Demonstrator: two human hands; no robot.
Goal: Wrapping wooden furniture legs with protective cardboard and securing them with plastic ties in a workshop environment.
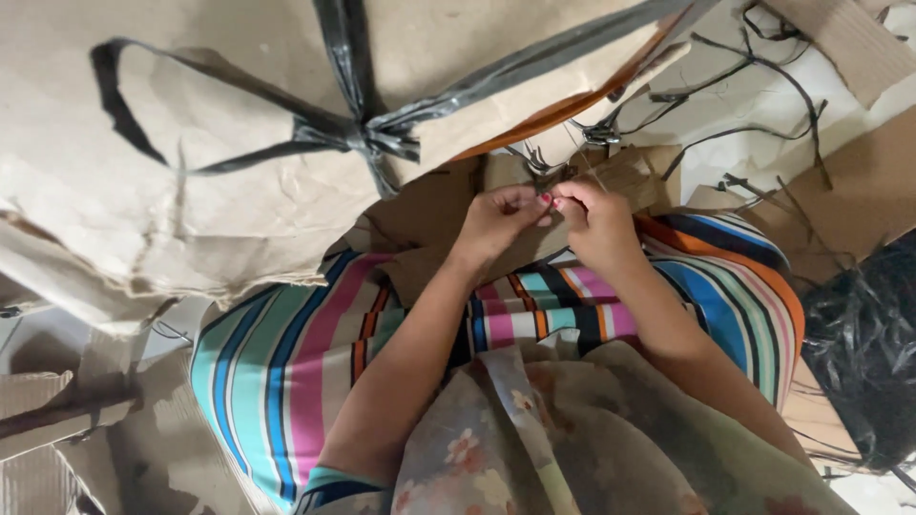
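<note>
The fingers of the left hand [498, 221] and the right hand [599, 221] are pinched together, tips almost meeting, on thin dark strands [546, 170] that rise from the edge of a brown cardboard piece [630, 176] held over the lap. Whether each hand grips a separate strand or both hold the same one is too small to tell. The cardboard piece lies on a brightly striped garment [286, 362] covering the person's knees, with a floral cloth [496, 448] hanging nearer the camera. Just beyond the hands, to the upper left, stands a large brown paper bundle [191, 181] bound with a black plastic strip tied in a knot [367, 133]. To the upper right, loose black strips [763, 95] lie scattered among cardboard scraps [840, 43]. A heap of black strips [863, 343] sits at the right edge
</note>
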